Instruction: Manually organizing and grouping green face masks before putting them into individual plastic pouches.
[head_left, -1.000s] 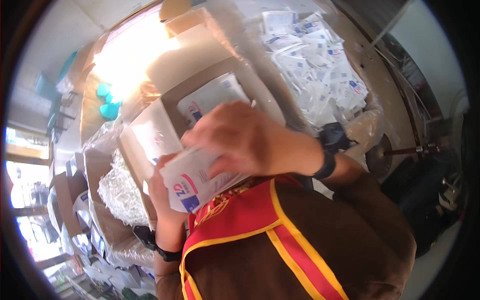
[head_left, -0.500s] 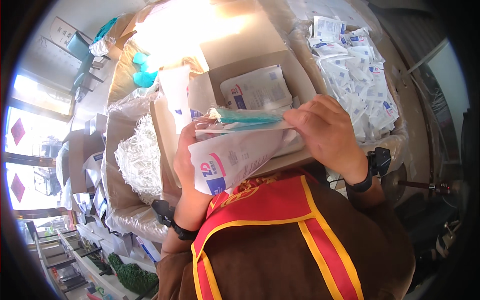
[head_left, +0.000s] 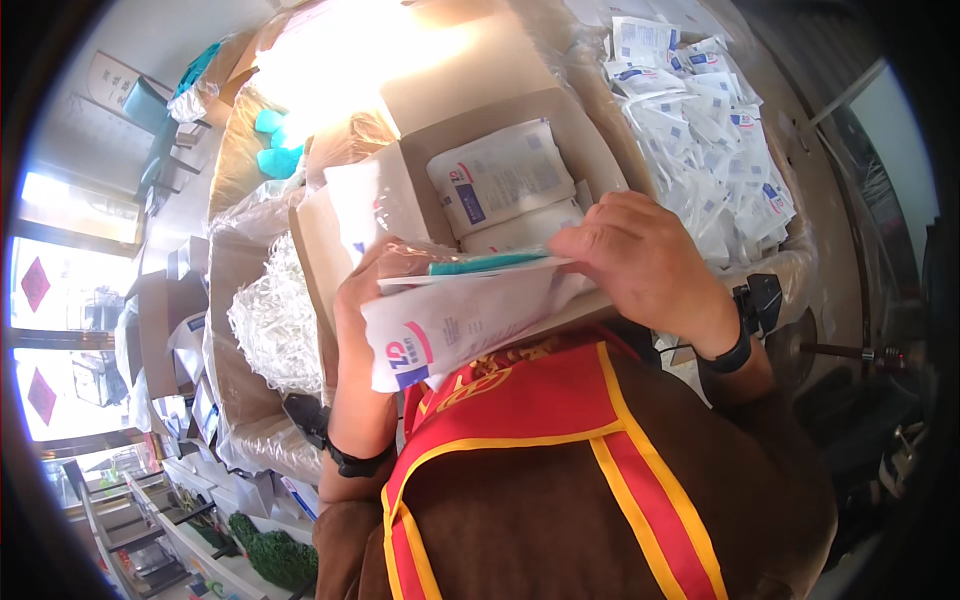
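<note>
A white printed paper pouch (head_left: 450,325) hangs in front of me, its mouth turned upward. My left hand (head_left: 368,290) is closed on the left end of that mouth. At the other end my right hand (head_left: 640,262) pinches the edge between thumb and fingers. A folded teal piece (head_left: 490,263) shows along the opening, under clear film; how deep it sits is hidden. Just beyond is an open cardboard box (head_left: 590,130), holding similar sealed packets (head_left: 500,175) lying flat. Another white packet (head_left: 360,200) leans at its left side, close to my left hand.
On the left, a plastic-lined carton holds a heap of white stringy pieces (head_left: 275,320). Many white packets (head_left: 700,150) fill a lined carton at the right. Teal bundles (head_left: 278,150) lie in a carton at the far left. Strong glare covers the back.
Along the pouch mouth, my left hand has shifted left and slightly up. The teal piece shows less above the edge, and the loose strands at its left end are no longer visible.
</note>
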